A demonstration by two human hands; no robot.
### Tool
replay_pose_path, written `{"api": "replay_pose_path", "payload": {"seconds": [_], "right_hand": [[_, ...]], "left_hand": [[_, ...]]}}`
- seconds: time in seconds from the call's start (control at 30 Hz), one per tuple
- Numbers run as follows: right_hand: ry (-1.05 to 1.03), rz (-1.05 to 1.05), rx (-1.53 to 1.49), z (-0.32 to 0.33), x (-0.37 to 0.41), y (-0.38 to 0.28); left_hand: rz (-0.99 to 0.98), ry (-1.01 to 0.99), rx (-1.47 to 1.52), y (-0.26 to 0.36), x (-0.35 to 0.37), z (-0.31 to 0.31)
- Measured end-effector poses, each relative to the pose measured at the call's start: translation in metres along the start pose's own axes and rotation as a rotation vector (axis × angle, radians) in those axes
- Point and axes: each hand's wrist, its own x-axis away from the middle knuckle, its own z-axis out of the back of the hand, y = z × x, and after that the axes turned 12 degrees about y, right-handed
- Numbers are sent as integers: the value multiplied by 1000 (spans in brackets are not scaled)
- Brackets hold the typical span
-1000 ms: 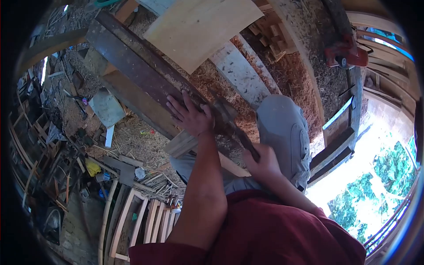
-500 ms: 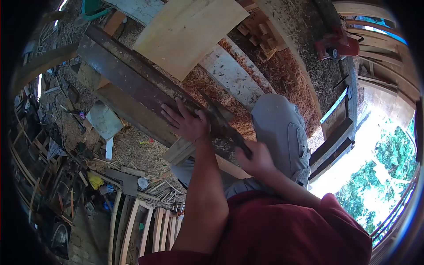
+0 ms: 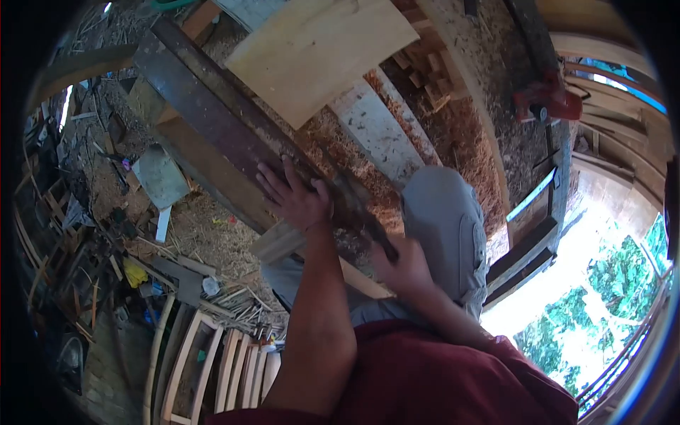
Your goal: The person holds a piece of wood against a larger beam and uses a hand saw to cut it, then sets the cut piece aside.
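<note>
Left hand (image 3: pixel 301 200): fingers spread, palm down on brown board (image 3: pixel 205 110), grasping nothing. Right hand (image 3: pixel 401 268): closed around handle of dark tool (image 3: pixel 367 218); tool head blurred, just beside left hand. Board extends diagonally; pale panel (image 3: pixel 319 53) alongside.

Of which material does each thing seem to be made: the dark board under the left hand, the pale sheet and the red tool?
The dark board looks like wood, painted or varnished: reddish-brown surface, pale specks. The pale sheet is probably unfinished plywood: flat, yellowish wood tone. The red tool has a solid red body, maybe plastic or painted metal; I cannot tell which.
</note>
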Motion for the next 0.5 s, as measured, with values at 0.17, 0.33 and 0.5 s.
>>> {"api": "replay_pose_path", "payload": {"seconds": [0.17, 0.33, 0.5], "right_hand": [[-80, -106, -33, 12, 10, 0], [-39, -56, -82, 1, -4, -4], [-69, 0, -37, 24, 21, 0]], "left_hand": [[2, 14, -8, -3, 1, -1], [5, 24, 3, -5, 7, 0], [19, 14, 9, -1, 1, -1]]}}
